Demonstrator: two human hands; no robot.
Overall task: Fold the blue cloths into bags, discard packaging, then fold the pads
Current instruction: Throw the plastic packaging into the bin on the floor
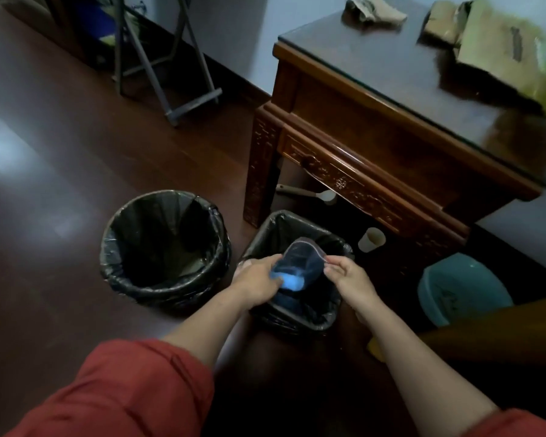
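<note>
Dark glossy wood floor (60, 159), pale wall (234, 36), carved wooden table (344, 173), grey folding frame (174, 74) against wall

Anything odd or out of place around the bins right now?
A paper cup sits on the floor beside the table, with a scoop lying under it. The bag with blue cloth is held over the bin.

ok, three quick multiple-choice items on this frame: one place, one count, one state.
1. The zip bag is held above: A) the teal basin B) the square bin C) the table.
2. Lined bins in view: A) one B) two C) three.
3. The right hand: A) hangs idle B) pinches the zip bag's edge C) lies flat on the table.
Key: B, it hangs over the square bin's liner; B, the round bin stands beside the square one; B, its fingertips close on the bag's edge.
</note>
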